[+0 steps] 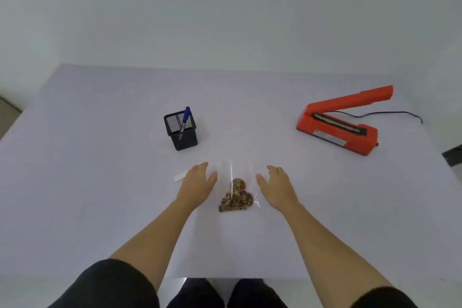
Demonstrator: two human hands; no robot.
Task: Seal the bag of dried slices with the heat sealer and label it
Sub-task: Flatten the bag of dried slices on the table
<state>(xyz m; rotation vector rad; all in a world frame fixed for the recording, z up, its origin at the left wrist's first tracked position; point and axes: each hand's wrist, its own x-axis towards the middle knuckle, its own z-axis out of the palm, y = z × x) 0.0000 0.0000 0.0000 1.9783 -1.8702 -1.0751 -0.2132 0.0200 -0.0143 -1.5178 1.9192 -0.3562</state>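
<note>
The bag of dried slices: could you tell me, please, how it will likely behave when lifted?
The bag is thin clear film lying flat, so it will probably flop. The slices sit bunched at its near end, so that end would likely sag. It looks light, with few slices inside.

A clear bag (231,182) of brown dried slices (236,196) lay flat on the white table (100,182). The left hand (197,182) and right hand (276,186) flanked it, fingers straight. A white label (180,177) lay just left of the left hand. Beyond stood a black mesh cup (182,130) holding a blue pen (185,117), and to the right an orange heat sealer (342,122) with its arm raised.
</note>
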